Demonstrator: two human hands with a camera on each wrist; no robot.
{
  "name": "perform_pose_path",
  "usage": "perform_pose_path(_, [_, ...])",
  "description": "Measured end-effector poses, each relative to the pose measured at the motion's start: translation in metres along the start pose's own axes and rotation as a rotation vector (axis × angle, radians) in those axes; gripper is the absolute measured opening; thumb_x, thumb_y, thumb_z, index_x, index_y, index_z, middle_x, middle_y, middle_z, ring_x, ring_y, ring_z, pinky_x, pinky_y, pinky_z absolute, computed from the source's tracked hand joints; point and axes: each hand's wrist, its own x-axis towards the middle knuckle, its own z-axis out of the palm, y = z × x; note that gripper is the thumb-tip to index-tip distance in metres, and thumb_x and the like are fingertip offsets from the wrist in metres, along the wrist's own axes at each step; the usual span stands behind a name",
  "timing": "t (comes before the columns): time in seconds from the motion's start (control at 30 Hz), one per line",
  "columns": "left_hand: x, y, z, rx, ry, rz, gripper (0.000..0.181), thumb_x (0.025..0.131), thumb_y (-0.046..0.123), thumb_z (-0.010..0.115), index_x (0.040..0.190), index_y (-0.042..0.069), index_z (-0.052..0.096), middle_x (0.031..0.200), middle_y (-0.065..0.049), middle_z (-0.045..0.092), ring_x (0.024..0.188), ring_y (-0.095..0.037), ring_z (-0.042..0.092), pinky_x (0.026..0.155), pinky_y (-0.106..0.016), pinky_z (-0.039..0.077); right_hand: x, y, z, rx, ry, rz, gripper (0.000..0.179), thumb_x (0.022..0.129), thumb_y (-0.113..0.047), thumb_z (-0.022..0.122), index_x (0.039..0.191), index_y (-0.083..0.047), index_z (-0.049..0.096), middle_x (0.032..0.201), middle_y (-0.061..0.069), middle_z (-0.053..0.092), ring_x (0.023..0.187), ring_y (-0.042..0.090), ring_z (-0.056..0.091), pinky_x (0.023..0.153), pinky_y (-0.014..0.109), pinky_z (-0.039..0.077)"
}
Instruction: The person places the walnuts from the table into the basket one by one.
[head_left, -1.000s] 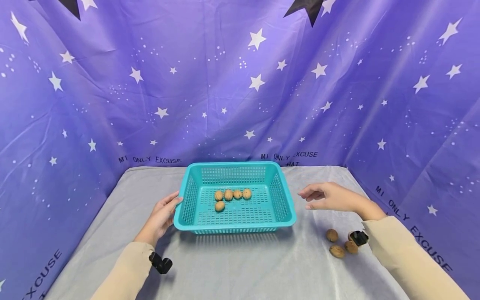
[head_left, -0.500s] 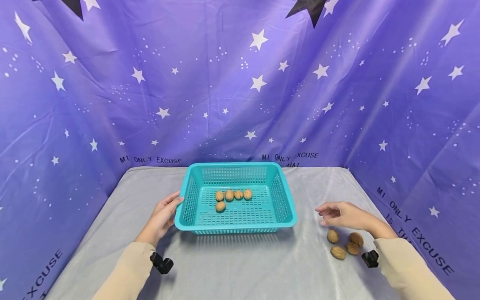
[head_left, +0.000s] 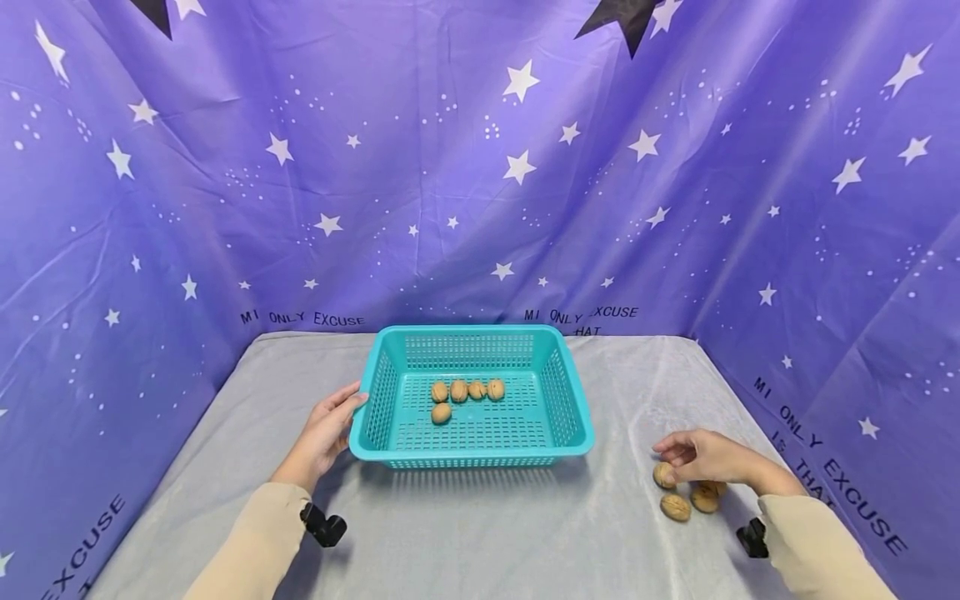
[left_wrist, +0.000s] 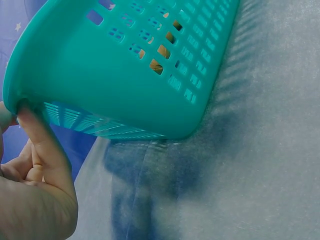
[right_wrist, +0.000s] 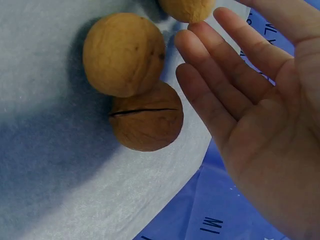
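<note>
A turquoise plastic basket sits on the table, and several walnuts lie on its floor. My left hand grips the rim at the basket's left side. In the left wrist view the thumb presses just under that rim. My right hand hovers over a small group of walnuts at the right. Its fingers are nearly straight, with the tips close to a walnut at the top of the right wrist view; contact cannot be told. Two more walnuts touch each other beside the hand.
A grey cloth covers the table. Purple star-printed curtains enclose it at the back and both sides. Black wrist cameras are strapped at both cuffs.
My right hand has moved from beside the basket, rightward and toward the near side, down over the loose walnuts. The left hand has kept its hold on the basket rim.
</note>
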Motion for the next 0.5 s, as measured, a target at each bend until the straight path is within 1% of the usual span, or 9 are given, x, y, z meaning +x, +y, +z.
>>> perform_pose_path(0.07, [-0.0004,0.0000,-0.0001,0.000,-0.002,-0.003,0.060,0.102,0.032,0.062,0.155,0.015,0.041,0.125,-0.007,0.061,0.090,-0.012,0.068,0.069,-0.029,0.060,-0.0002,0.0011,0.0013,-0.006,-0.003,-0.006,0.041,0.086,-0.007,0.078,0.117,0.015,0.062,0.108,0.020,0.069,0.092,0.015,0.066,0.078,0.023,0.055])
perform_pose_path(0.17, [-0.0007,-0.0001,-0.0003,-0.002,-0.001,-0.004,0.060,0.102,0.032,0.062,0.155,0.015,0.040,0.124,-0.006,0.061,0.090,-0.012,0.068,0.069,-0.029,0.060,-0.0002,0.0013,0.0030,-0.017,-0.004,-0.004,0.039,0.085,-0.007,0.078,0.114,0.014,0.064,0.104,0.015,0.070,0.090,0.013,0.065,0.077,0.024,0.055])
perform_pose_path(0.3, [-0.0006,-0.0002,-0.0004,-0.002,0.002,-0.003,0.060,0.101,0.032,0.063,0.155,0.015,0.040,0.123,-0.007,0.062,0.089,-0.012,0.068,0.068,-0.028,0.059,0.0002,-0.0003,0.0048,-0.032,0.008,0.026,0.036,0.085,-0.009,0.079,0.113,0.011,0.065,0.102,0.011,0.070,0.090,0.014,0.065,0.076,0.024,0.054])
perform_pose_path(0.5, [-0.0011,-0.0001,-0.0013,-0.001,0.001,-0.003,0.061,0.101,0.033,0.063,0.155,0.015,0.040,0.131,-0.011,0.059,0.092,-0.014,0.068,0.067,-0.027,0.059,0.0002,-0.0019,0.0052,-0.047,0.023,0.064,0.035,0.086,-0.010,0.078,0.114,0.007,0.067,0.103,0.010,0.070,0.091,0.018,0.065,0.075,0.025,0.054])
